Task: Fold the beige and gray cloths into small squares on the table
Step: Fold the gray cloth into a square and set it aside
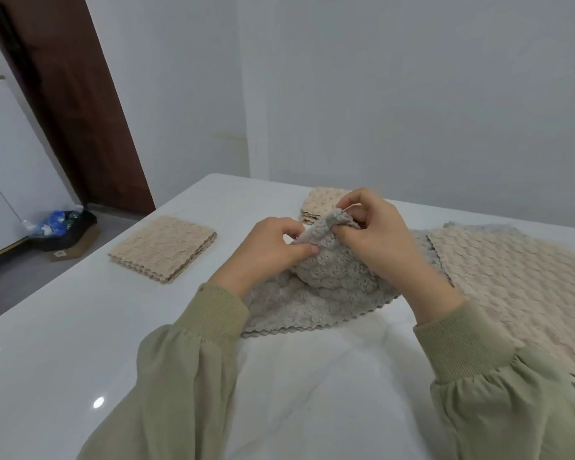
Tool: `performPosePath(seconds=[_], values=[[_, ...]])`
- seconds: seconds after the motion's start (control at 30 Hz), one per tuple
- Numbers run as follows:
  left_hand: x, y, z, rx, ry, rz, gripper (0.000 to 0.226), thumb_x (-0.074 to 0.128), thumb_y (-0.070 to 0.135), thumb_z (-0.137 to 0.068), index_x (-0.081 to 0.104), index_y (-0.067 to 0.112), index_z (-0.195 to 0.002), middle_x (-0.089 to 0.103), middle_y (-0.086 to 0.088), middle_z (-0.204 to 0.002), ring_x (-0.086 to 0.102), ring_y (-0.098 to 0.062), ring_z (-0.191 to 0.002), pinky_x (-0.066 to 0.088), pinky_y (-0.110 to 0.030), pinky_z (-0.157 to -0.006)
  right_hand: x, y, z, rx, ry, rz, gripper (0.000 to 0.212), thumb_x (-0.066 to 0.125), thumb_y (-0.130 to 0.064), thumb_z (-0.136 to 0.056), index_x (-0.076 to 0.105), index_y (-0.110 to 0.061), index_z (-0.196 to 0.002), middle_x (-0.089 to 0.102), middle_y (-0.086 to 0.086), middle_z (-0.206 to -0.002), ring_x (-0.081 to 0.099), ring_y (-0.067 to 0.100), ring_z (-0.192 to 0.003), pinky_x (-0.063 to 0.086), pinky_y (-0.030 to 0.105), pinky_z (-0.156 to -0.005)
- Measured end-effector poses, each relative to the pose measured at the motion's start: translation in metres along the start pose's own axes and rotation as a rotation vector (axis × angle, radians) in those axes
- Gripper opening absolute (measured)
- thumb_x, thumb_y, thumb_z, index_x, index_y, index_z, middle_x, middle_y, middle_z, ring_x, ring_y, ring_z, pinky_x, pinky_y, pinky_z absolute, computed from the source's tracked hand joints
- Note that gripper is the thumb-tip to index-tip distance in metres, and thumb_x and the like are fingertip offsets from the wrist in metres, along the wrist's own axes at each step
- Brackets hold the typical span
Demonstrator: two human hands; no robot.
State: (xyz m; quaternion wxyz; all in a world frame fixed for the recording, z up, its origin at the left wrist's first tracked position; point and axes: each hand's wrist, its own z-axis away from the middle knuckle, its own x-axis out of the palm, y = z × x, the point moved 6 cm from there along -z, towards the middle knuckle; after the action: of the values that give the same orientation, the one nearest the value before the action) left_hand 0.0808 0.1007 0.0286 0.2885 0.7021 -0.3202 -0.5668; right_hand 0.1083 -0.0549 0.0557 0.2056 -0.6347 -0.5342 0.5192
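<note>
My left hand (273, 247) pinches a raised fold of the gray cloth (316, 293) between thumb and curled fingers, with the thumb lying along the near side of the fold. My right hand (375, 234) grips the same raised part from the other side: the fingers are curled in tight and the highest corner of the cloth sits between them and the thumb. Both hands are closed on the fabric and stand close together, with only the bunched cloth between them. Below the grip, the cloth hangs down and spreads onto the white table (80, 327); its scalloped edge lies flat, nearer to me than the hands and between my two green sleeves (219, 313). One folded beige cloth (163, 249) lies flat on the table, well to the left of the grip and apart from it. A beige stack (322, 202) of folded pieces sits just beyond the grip, partly hidden by my right hand. A flat beige cloth (512, 287) is spread open to the right of the grip, with a gray edge showing along its far side. Far left of the grip, off the table, a brown door (80, 104) stands, and a cardboard box (70, 240) sits on the floor.
</note>
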Motion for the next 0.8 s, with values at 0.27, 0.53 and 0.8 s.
performPosePath(seconds=[0.27, 0.53, 0.8], values=[[-0.035, -0.002, 0.007, 0.030, 0.365, 0.031, 0.025, 0.071, 0.025, -0.081, 0.058, 0.010, -0.066, 0.044, 0.009, -0.054, 0.037, -0.007, -0.052, 0.030, -0.023, -0.053, -0.005, 0.035, -0.004, 0.289, -0.173, 0.170, 0.019, 0.076, -0.018, -0.076, 0.062, -0.013, -0.065, 0.048, -0.010, -0.047, 0.042, 0.005, -0.043, 0.028, 0.010, -0.039], [-0.028, 0.000, 0.005, -0.085, 0.199, 0.126, 0.038, 0.068, 0.034, -0.084, 0.052, 0.000, -0.077, 0.050, -0.006, -0.065, 0.046, -0.018, -0.058, 0.039, -0.026, -0.057, 0.011, 0.056, -0.003, 0.510, -0.047, -0.759, 0.023, 0.056, -0.009, -0.092, 0.060, 0.001, -0.112, 0.069, 0.015, -0.104, 0.067, 0.028, -0.096, 0.058, 0.038, -0.080], [-0.016, 0.040, 0.019, -0.181, -0.205, 1.006, 0.023, 0.063, 0.014, -0.078, 0.066, 0.003, -0.098, 0.073, -0.012, -0.091, 0.071, -0.022, -0.082, 0.059, -0.030, -0.071, -0.022, 0.009, -0.004, 0.318, -0.045, -0.615, 0.027, 0.056, -0.027, -0.092, 0.066, -0.006, -0.106, 0.072, 0.012, -0.097, 0.071, 0.021, -0.085, 0.059, 0.031, -0.070]])
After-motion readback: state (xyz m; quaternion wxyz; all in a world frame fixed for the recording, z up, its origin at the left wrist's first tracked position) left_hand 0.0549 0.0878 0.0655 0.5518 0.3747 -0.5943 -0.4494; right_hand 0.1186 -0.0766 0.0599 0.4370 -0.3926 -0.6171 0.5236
